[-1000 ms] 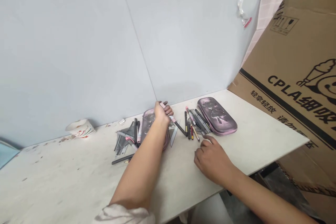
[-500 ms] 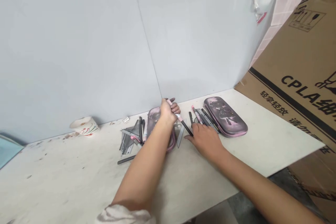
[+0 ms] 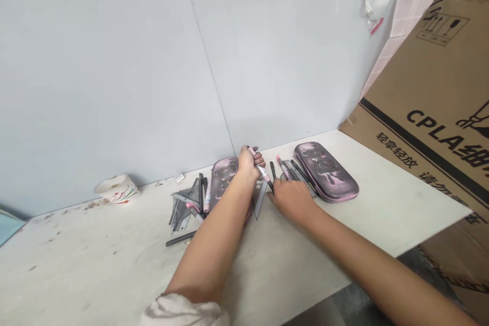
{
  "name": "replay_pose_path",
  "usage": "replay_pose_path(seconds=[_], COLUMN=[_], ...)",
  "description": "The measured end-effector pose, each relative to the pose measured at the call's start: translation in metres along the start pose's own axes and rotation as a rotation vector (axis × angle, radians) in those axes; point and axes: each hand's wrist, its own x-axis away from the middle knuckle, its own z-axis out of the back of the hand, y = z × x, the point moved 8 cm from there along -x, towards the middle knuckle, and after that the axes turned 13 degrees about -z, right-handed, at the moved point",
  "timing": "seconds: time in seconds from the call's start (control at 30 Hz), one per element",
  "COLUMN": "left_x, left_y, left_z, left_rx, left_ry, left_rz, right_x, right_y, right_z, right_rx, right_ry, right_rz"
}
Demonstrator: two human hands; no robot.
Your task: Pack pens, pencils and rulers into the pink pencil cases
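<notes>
My left hand is closed around a pink-and-white pen above a dark pink pencil case, which my forearm partly covers. From the pen's lower end a slim black pen end runs into the fingers of my right hand; I cannot tell whether it is one pen or two. Those right fingers are pinched together, their tips partly hidden. Between the hands lies a clear set square. Just beyond the right hand are a short black pen, a pink-tipped pen and several rulers and pens.
A second pencil case with a raised figure lies to the right. Left of the first case are set squares, several pens and a black pen. A paper cup stands by the wall. A large cardboard box leans at right.
The hands have drawn closer together, and less of the black pen end shows between them. The camera view has shifted slightly.
</notes>
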Motion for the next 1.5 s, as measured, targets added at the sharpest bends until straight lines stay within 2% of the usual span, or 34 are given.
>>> replay_pose_path(seconds=[0.17,0.23,0.33,0.5,0.57,0.67,0.73,0.83,0.9,1.0,1.17,1.23,1.4,1.5], left_x=[-0.012,-0.019,-0.023,-0.011,-0.001,0.017,0.024,0.03,0.029,0.027,0.025,0.025,0.028,0.03], left_y=[0.011,0.01,0.001,-0.012,-0.014,-0.02,-0.019,-0.005,0.005,0.01,0.001,-0.001,-0.002,-0.004], left_z=[0.009,0.01,0.004,-0.008,-0.017,-0.034,-0.041,-0.047,-0.044,-0.033,-0.029,-0.031,-0.037,-0.037], left_rx=[-0.174,-0.284,-0.475,-0.715,-0.882,-1.277,-1.393,-1.268,-1.137,-1.041,-0.86,-0.822,-0.976,-1.076], left_ry=[0.019,0.001,-0.091,-0.307,-0.476,-0.776,-0.857,-0.841,-0.775,-0.711,-0.725,-0.726,-0.791,-0.817], left_rz=[-0.094,-0.133,-0.194,-0.352,-0.449,-0.641,-0.734,-0.803,-0.782,-0.683,-0.493,-0.468,-0.607,-0.688], right_x=[0.012,0.007,-0.016,-0.044,-0.044,-0.038,-0.036,-0.042,-0.05,-0.061,-0.064,-0.061,-0.055,-0.056], right_y=[-0.008,0.003,0.027,0.044,0.045,0.055,0.069,0.091,0.102,0.109,0.112,0.115,0.116,0.113], right_z=[-0.019,-0.015,-0.002,-0.013,-0.016,-0.008,0.002,0.014,0.017,0.016,0.009,0.01,0.015,0.011], right_rx=[-0.005,-0.009,0.02,0.071,0.073,0.041,-0.026,-0.144,-0.217,-0.315,-0.507,-0.587,-0.798,-0.815], right_ry=[-0.123,-0.113,-0.01,-0.05,-0.043,0.007,0.051,0.055,0.038,0.026,0.044,0.07,0.084,0.033], right_rz=[0.087,0.028,-0.097,-0.139,-0.141,-0.205,-0.26,-0.265,-0.23,-0.157,-0.058,-0.042,0.013,0.009])
